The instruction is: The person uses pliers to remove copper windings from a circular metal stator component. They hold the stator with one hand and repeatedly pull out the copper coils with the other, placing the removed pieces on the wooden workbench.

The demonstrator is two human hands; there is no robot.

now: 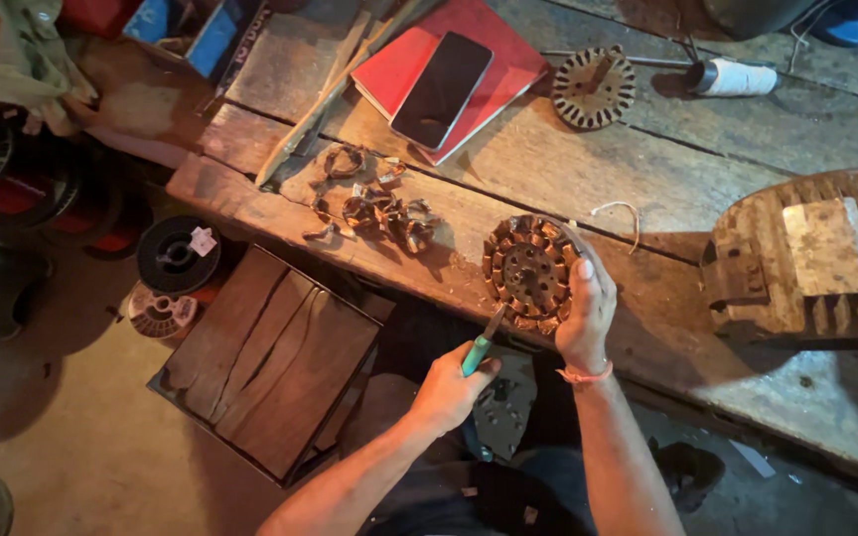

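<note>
My right hand (588, 308) grips the right rim of a round wound stator (526, 270), a copper-coloured disc with a dark hub, held on edge at the front of the wooden workbench (667, 189). My left hand (446, 389) is closed around a green-handled tool (479, 350) whose thin metal tip touches the stator's lower left edge. Both forearms come up from the bottom of the view.
Scraps of cut copper wire (381, 213) lie left of the stator. A black phone (442, 89) rests on a red notebook (494, 74). A bare slotted core (594, 87), a white spool (734, 77), a ribbed motor housing (816, 253), a wooden stool (275, 362) and wire reels (176, 255) surround me.
</note>
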